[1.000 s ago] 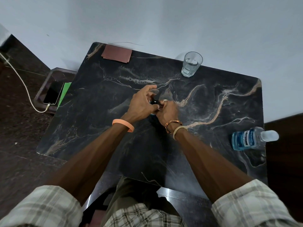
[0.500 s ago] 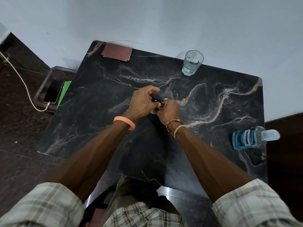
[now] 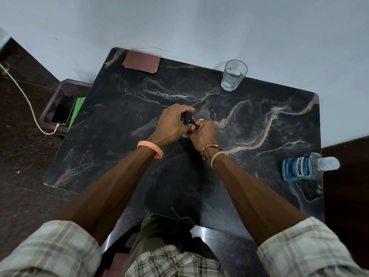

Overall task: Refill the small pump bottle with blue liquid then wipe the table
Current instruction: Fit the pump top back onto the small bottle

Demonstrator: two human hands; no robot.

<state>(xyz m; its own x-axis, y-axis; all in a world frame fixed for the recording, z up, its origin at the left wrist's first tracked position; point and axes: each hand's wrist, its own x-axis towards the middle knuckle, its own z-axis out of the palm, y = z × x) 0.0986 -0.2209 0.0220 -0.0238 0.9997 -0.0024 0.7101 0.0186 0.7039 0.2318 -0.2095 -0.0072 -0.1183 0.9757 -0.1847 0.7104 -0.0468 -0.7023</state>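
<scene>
At the middle of the dark marble table [image 3: 259, 124], the small pump bottle is almost hidden between my hands; only its black pump head [image 3: 188, 119] shows. My left hand [image 3: 172, 123] has its fingers closed over that pump head from the left. My right hand [image 3: 202, 133] grips the bottle's body below it, so the body cannot be seen. A clear bottle of blue liquid [image 3: 299, 166] with a clear cap lies on its side at the table's right edge. A folded brown cloth [image 3: 142, 61] rests at the far left corner.
A drinking glass [image 3: 233, 74] with some water stands at the far edge by the white wall. Left of the table, a low stand [image 3: 48, 110] holds a phone [image 3: 63, 112] on a white charging cable and a green sheet [image 3: 76, 111].
My left fingers have curled down from an open spread onto the pump head. Both hands stay at the same spot on the table.
</scene>
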